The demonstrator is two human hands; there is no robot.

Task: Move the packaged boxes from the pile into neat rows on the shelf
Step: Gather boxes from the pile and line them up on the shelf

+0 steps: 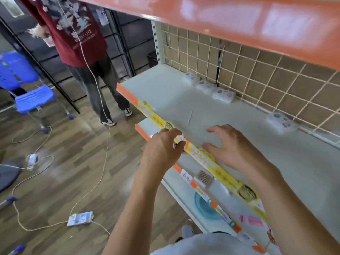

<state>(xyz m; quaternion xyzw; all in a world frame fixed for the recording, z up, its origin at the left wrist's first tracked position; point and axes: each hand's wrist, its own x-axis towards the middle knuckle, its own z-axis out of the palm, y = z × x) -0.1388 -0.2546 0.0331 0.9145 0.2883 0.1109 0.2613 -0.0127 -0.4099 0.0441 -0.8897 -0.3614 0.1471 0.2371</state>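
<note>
Left grip pinches small blurred box at shelf edge.

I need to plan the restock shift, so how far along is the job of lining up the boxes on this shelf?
Early. Done: four small packaged boxes sit along the back of the shelf, three close together and one apart to the right. In hand: the left hand seems to hold something small at the front edge, too blurred to name; the right hand hovers open. Left: most of the shelf is unfilled; the pile isn't visible.
</note>
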